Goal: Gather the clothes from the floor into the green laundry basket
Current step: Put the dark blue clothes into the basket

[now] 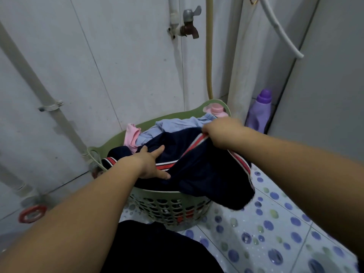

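**Dark clothes going into the green basket**

On the far left, low by the wall, is a red ring. A pale pipe slants down the wall above it. The wall sits close behind the green laundry basket, so there is little room on that side.

The left hand lies flat with its fingers spread, pressing on the navy garment in the basket. The basket is piled up to its rim. A pink cloth and a light blue cloth lie at its far side.

A tap sticks out of the wall high above the basket. A yellowish hose hangs down behind it.

The right hand pinches the red and white striped edge of the navy garment and holds it up. Part of the garment hangs over the basket's right rim.

A pink bottle stands just behind the basket. A purple bottle stands in the far corner. The dotted floor on the near right is open.
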{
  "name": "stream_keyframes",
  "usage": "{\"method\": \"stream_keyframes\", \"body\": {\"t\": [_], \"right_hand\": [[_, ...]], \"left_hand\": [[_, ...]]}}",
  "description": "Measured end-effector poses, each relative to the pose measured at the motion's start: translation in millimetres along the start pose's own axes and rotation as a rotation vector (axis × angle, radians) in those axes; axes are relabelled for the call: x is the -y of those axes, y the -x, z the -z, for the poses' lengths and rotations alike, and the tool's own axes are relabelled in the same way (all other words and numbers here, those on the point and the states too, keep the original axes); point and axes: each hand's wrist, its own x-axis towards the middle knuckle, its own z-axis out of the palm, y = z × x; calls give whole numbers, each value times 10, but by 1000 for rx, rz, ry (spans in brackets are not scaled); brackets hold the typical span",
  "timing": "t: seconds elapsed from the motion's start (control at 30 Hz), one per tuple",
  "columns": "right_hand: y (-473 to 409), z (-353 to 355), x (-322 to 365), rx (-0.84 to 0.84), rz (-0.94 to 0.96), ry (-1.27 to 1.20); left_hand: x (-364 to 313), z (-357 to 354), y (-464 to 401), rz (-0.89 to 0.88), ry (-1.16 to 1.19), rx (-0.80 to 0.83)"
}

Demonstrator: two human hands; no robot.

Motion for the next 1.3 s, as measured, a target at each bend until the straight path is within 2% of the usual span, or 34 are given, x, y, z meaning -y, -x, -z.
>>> {"method": "stream_keyframes", "body": {"t": [0.1,0.17,0.23,0.37,0.43,0.47,0.6,0.8,0.9,1.07,1.17,1.3], "right_hand": [[-96,63,188,-341,28,-131],[-144,-37,302,-385,107,-191],[-160,-221,329,-187,159,-241],[-43,-296,44,417,57,-364],[-10,-250,-111,599,33,-458],[-12,-253,-140,620,45,-437],[-145,-431,13,478,59,-177],[-669,-716,338,453,-78,107],[-784,-862,434,306,-18,333],[-926,-1119,327,185,-34,310],[-947,-1173,323,227,-31,339],[-839,-1148,312,344,-47,255]], "left_hand": [[-48,-19,-28,77,20,-32],[-11,-45,-77,133,-1,-27],[52,-68,-134,149,-45,-14],[101,-61,-188,123,-104,17],[100,-49,-178,99,-118,23],[109,-46,-180,93,-123,31],[73,18,-130,93,-190,56],[-4,84,-166,88,-244,83],[46,51,-399,81,-216,84],[31,-68,-722,147,-137,101],[-44,-85,-672,166,-179,132],[-83,-52,-427,70,-215,233]]}}
